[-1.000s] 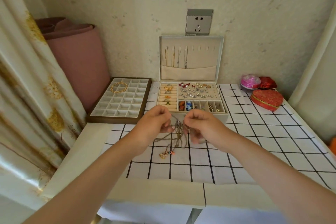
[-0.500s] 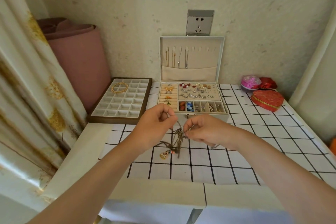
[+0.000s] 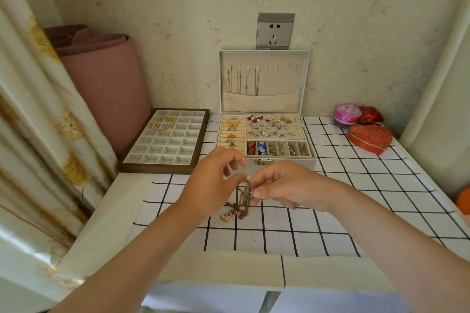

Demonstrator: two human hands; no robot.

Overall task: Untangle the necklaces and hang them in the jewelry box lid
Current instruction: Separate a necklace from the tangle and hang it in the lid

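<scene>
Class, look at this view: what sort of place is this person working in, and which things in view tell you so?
Probably a corner of a home: a curtain, a wall socket and a checked tablecloth under an open jewelry box.

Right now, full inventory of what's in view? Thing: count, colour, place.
jewelry box: 1, cream, back centre, lid open upright
hung necklaces: 4, gold and silver, left hooks of lid
tangled necklaces: 1 bundle, bronze, between both hands, above the cloth
grid tray: 1, brown frame, left of box
bangles: gold, count unclear, in tray's far cells
heart box: 1, red, far right
pink box: 1, behind heart box
wall socket: 1, grey, above lid
checked cloth: 1, white with black lines, on the tabletop
rolled mat: 1, pink, left corner
curtain: cream, left edge
left hand: pinching bundle
right hand: pinching bundle
</scene>
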